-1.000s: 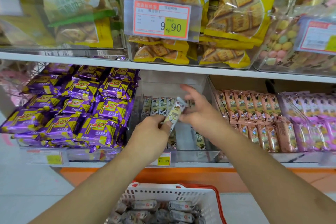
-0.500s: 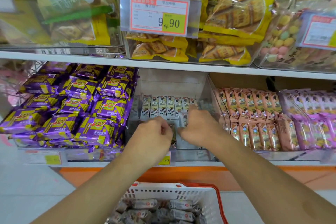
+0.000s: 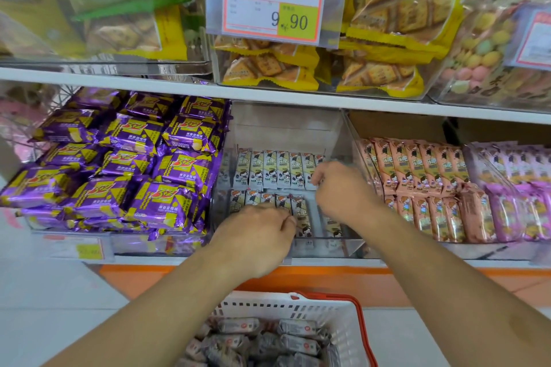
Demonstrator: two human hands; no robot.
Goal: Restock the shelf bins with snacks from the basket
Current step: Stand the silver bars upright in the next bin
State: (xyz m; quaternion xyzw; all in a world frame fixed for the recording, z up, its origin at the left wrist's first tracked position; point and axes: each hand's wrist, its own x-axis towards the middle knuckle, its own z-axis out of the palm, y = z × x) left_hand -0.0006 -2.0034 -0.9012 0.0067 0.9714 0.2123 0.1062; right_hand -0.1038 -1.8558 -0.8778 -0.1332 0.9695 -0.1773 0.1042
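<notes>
A clear shelf bin (image 3: 348,140) on the lower shelf holds cream snack packs (image 3: 269,168) standing in two rows. My left hand (image 3: 256,237) is at the front row, fingers curled, pinching the left edge of that row's rightmost pack (image 3: 301,217). My right hand (image 3: 343,192) is deeper in the bin, its curled fingertips at the right end of the back row; whether they grip a pack there is hidden. Below my arms stands the white basket (image 3: 286,305) with a red handle, filled with several grey-wrapped snacks (image 3: 293,343).
Purple snack packs (image 3: 134,164) fill the bin on the left, and pink packs (image 3: 417,176) fill the one on the right. The shelf above (image 3: 268,95) carries yellow cracker bags (image 3: 387,9) and a 9.90 price tag (image 3: 274,6). An orange base strip (image 3: 328,277) runs under the shelf.
A second ago both hands held one cream pack above the bin. They lowered it into the front row; my right hand has since shifted toward the back row.
</notes>
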